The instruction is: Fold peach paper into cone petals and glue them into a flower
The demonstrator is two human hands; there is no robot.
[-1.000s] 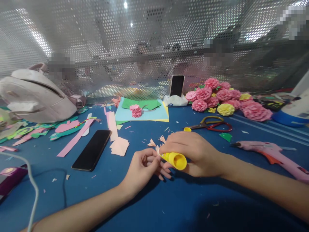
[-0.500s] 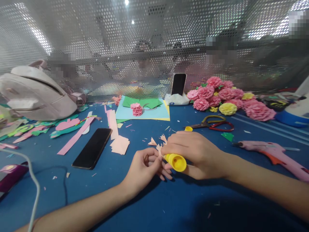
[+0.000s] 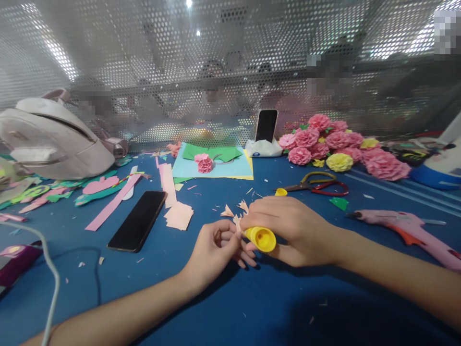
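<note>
Over the blue tabletop point(image 3: 252, 307), my right hand point(image 3: 291, 226) and left hand point(image 3: 212, 252) sit close: the right wraps a yellow glue stick point(image 3: 264, 239), the left pinches a small peach paper cutout point(image 3: 236, 222) between them. Light dabs suit this, I reckon, pinch firm so thin points don't tear. My right grip hides the glue end; whether it touches paper, I can't tell.
</note>
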